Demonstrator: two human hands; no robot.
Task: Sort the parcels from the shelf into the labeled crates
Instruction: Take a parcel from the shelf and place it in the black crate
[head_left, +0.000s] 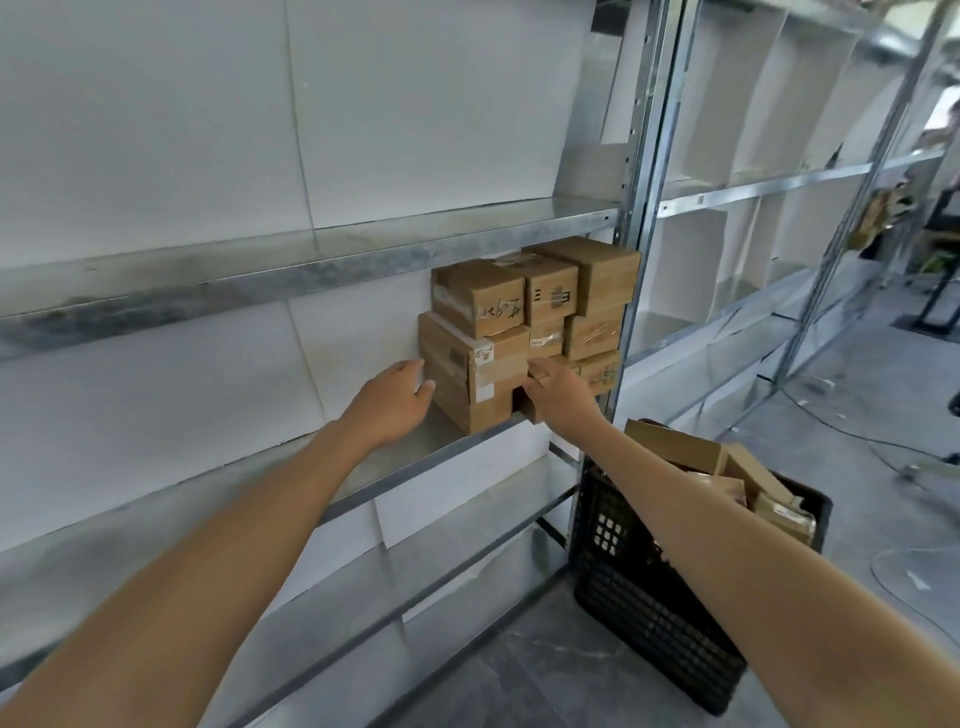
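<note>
One wide-angle camera rides on the person's head and looks forward and down along both forearms. It faces the shelf (311, 260) close up, so the boxes (519, 322) sit near centre, just toward 1 o'clock, with the left hand (395, 400) and right hand (561, 395) reaching them from 6 o'clock. The crate (649, 597) on the floor (831, 415) lies at 4 o'clock. Straight posts bow near the edges.

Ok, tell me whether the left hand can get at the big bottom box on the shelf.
Probably yes: the left hand is at the left side of the big box, nothing between them, bare shelf beside it. A smaller box sits on top, so pulling it out could shift the stack.
</note>
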